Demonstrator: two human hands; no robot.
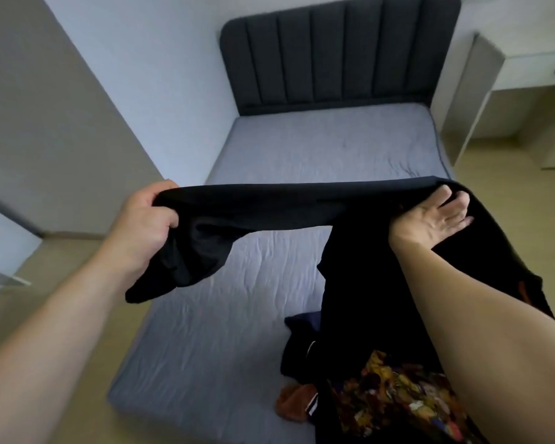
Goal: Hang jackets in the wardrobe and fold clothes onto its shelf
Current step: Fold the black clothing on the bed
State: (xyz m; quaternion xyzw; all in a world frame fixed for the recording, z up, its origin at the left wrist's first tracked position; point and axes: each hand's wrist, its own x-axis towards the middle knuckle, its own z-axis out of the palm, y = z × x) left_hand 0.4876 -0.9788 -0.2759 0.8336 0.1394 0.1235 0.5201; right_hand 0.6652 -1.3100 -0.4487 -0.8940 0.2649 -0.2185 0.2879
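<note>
A black garment (269, 206) is stretched in the air above the bed, between my two hands. My left hand (145, 225) grips one end, and loose black cloth hangs below its fist. My right hand (436, 216) holds the other end with its fingers tucked into the fabric, and the rest of the garment drops down over the bed's right side. On the mattress lies a heap of clothes: a dark piece (302, 341), a yellow and brown patterned one (398, 395) and an orange-brown one (293, 403).
The bed (212, 331) has a grey sheet and a dark padded headboard (340, 56). A white desk unit (500, 91) stands at its right. A beige panel (39, 123) runs along the left wall. Wooden floor surrounds the bed.
</note>
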